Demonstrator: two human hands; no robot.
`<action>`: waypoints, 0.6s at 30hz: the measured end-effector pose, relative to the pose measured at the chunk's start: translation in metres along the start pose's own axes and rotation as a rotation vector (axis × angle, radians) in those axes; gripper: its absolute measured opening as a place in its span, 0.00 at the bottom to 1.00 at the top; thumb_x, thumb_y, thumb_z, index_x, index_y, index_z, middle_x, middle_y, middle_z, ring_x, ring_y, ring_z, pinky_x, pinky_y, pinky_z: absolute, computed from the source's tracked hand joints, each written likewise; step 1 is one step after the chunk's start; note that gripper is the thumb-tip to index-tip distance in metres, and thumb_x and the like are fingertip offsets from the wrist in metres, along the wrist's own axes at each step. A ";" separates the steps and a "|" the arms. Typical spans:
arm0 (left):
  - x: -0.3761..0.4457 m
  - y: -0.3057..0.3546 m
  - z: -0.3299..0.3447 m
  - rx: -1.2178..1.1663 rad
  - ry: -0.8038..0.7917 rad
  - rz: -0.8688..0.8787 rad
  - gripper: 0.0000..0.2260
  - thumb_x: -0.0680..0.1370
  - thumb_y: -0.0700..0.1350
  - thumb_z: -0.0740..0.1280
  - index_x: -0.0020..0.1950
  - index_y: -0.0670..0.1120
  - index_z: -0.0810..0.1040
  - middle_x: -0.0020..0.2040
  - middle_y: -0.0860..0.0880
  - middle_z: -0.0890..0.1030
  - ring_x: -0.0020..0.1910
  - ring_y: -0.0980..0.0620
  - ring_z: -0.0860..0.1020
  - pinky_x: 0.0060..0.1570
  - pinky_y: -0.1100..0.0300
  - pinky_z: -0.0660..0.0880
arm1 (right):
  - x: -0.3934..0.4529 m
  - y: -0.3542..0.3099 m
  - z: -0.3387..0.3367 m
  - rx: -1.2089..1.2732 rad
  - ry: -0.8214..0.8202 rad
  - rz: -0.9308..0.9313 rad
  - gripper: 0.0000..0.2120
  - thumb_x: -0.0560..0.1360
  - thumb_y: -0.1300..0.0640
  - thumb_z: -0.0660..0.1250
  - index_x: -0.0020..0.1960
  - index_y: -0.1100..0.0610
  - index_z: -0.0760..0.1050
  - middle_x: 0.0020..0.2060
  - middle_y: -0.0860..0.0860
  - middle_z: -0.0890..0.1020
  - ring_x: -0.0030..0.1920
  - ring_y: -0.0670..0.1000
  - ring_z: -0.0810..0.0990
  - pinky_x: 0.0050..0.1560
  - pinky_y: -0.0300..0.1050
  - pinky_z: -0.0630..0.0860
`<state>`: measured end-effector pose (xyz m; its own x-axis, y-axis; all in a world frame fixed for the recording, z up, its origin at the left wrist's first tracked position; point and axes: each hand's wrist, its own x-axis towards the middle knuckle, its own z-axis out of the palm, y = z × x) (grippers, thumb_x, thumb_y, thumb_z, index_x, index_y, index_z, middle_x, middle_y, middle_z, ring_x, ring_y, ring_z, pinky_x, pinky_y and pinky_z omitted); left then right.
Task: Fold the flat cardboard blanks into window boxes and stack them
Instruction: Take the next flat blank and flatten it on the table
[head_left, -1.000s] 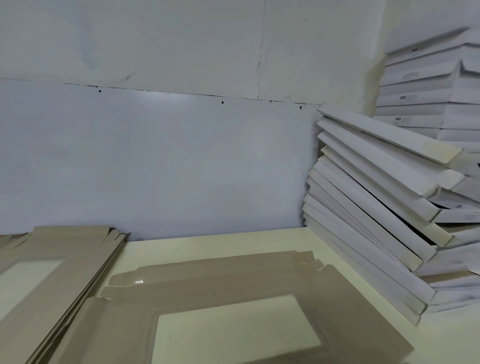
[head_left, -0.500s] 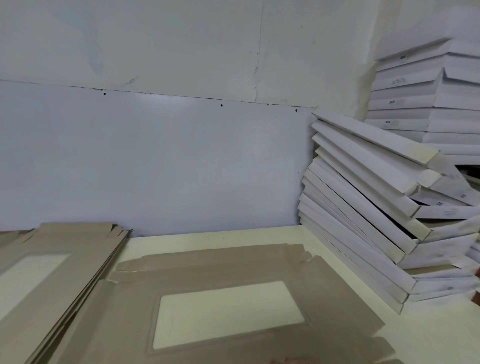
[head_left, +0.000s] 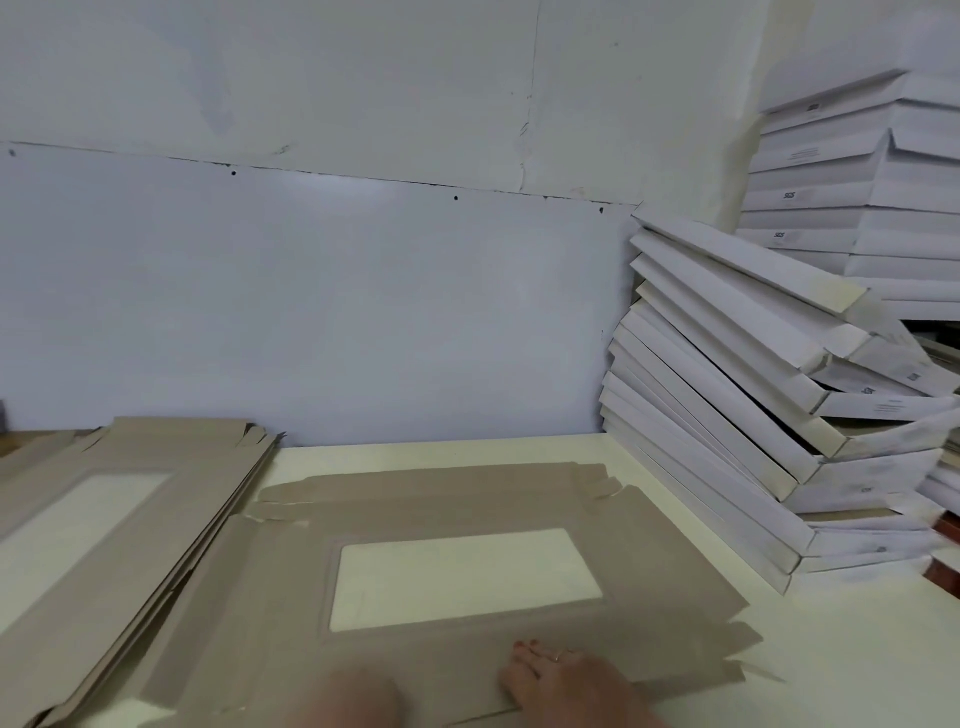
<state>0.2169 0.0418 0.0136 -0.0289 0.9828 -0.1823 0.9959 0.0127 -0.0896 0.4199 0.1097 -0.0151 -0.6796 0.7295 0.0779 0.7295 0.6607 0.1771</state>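
Pile of blanks (head_left: 104, 525): your brown flat pieces wait on the left of the bench (head_left: 857, 639), close by so you can grab the next one fast.
Left hand (head_left: 358, 699): it is a blur at the bottom edge, over the near side of the blank. I cannot tell if your fingers are bent or flat. It was not in the picture a moment ago.
Blank (head_left: 441, 519): it lies flat in the middle of the bench, window (head_left: 462, 577) up, not folded yet.
Right hand (head_left: 566, 680): your fingers lie flat on the near edge of the blank and press it. I think you hold it down so it will not slide when you fold. This hand is new too.
Your hands: apart, side by side.
Stack of folded boxes (head_left: 769, 415): the white boxes lean on the right, by the wall (head_left: 363, 312). Your finished one goes there.
View: your head has dipped down, so more of the blank shows now.
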 end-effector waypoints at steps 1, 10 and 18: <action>-0.008 -0.005 -0.002 0.076 -0.101 -0.044 0.32 0.66 0.73 0.66 0.64 0.57 0.77 0.64 0.29 0.72 0.61 0.49 0.78 0.53 0.42 0.77 | -0.001 0.000 -0.005 -0.012 0.004 -0.040 0.18 0.51 0.37 0.77 0.38 0.43 0.81 0.43 0.38 0.85 0.40 0.36 0.83 0.31 0.35 0.77; 0.014 -0.022 0.018 -0.012 -0.065 0.029 0.20 0.83 0.47 0.51 0.75 0.47 0.60 0.76 0.48 0.60 0.74 0.50 0.62 0.69 0.51 0.65 | 0.018 0.011 -0.003 0.076 -0.126 -0.066 0.24 0.77 0.63 0.55 0.72 0.53 0.64 0.74 0.53 0.65 0.73 0.52 0.64 0.69 0.49 0.67; 0.017 -0.030 0.031 0.026 0.018 0.024 0.20 0.83 0.45 0.49 0.76 0.48 0.58 0.76 0.51 0.59 0.75 0.51 0.58 0.69 0.49 0.64 | 0.011 0.002 0.000 0.036 0.019 -0.023 0.29 0.35 0.42 0.77 0.37 0.40 0.84 0.39 0.35 0.84 0.38 0.32 0.81 0.35 0.26 0.75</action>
<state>0.1840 0.0527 -0.0172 -0.0037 0.9860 -0.1670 0.9937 -0.0151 -0.1108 0.4141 0.1194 -0.0140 -0.6972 0.7108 0.0928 0.7158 0.6833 0.1436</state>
